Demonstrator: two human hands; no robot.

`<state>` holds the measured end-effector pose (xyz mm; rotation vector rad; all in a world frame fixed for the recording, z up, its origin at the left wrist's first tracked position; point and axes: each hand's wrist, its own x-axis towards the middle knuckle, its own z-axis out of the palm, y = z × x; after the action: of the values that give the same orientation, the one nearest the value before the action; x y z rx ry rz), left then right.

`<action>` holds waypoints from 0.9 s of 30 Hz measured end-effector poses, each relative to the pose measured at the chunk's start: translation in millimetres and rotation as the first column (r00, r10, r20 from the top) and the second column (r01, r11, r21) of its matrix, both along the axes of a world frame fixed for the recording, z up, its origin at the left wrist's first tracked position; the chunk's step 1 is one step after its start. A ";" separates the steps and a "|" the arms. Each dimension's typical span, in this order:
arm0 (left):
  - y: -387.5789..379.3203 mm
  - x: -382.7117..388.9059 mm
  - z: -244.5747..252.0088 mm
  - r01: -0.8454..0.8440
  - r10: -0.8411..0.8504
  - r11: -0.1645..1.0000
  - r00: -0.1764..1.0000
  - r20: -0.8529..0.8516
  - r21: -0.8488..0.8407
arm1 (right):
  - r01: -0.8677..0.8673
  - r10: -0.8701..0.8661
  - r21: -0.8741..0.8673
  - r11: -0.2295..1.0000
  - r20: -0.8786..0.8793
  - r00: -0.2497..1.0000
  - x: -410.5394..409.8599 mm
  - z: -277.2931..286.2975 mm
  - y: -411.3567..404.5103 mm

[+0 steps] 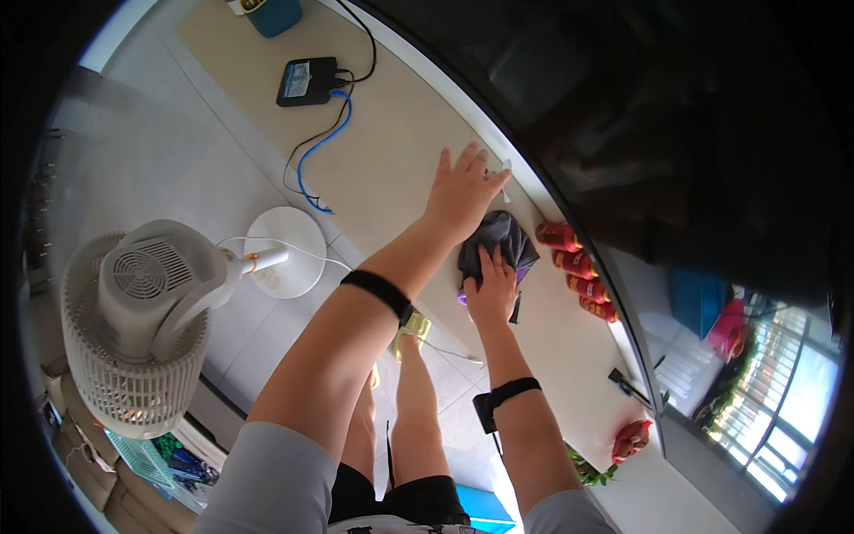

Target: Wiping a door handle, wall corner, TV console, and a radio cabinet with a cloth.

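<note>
My right hand lies over a bunched dark grey cloth on the long beige cabinet top, fingers pressed into its folds. Purple shows at the cloth's edges. Farther along the same surface, my left hand reaches palm down with its fingers spread. Its thumb meets a small white piece by the back edge; whether the thumb pinches it or only covers it is unclear. A black band circles each forearm.
Several red cans line the back edge under a large dark screen. A black box trails black and blue cables. A blue-green pot stands at the far end, a red figurine at the near end. A white fan stands left.
</note>
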<state>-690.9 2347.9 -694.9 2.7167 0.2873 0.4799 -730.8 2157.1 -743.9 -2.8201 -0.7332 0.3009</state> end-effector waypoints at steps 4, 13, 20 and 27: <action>2.0 38.1 -10.5 0.185 -0.153 0.980 0.936 -0.318 0.072 | 0.034 -0.027 -0.059 0.998 0.116 0.993 -0.8 3.3 3.2; 11.3 58.9 -48.6 0.123 -0.232 0.887 0.952 -0.199 -0.445 | 0.001 0.007 -0.075 0.997 0.102 0.995 2.7 -5.2 2.9; 34.5 -1.3 -46.1 -0.050 0.161 0.839 0.974 0.160 -0.541 | 0.076 -0.077 0.038 0.996 0.027 0.997 38.8 -28.0 25.0; 64.6 -153.6 -23.3 -0.414 0.534 0.609 0.845 -0.036 -0.677 | -0.235 0.235 0.010 0.972 0.004 0.972 66.8 -18.6 177.7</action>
<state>-844.5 2412.5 -718.2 1.8487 0.9593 0.6034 -664.1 2334.8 -762.5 -2.7252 -1.0696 0.3299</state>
